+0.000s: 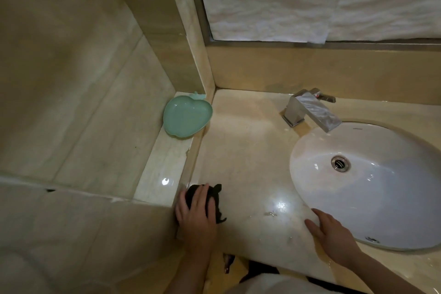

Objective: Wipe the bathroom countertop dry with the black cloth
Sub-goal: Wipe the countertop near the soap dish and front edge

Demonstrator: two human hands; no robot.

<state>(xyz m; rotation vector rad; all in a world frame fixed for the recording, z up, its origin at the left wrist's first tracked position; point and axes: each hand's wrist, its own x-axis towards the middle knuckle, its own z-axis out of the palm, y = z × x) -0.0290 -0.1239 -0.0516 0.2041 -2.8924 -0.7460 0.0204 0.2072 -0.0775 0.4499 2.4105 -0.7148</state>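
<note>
Already the left hand (pixel 194 213) presses flat-fingered on the bunched black cloth (pixel 210 200), wet beige marble countertop (pixel 243 150) stretching toward twelve o'clock, the open right hand (pixel 331 234) resting at three

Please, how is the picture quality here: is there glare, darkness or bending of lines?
Head view: dim overall, darkest at the left wall; bright glare spots on the countertop and the ledge; wide-angle bending curves the wall edges; the left hand on the black cloth looks slightly soft.
</note>
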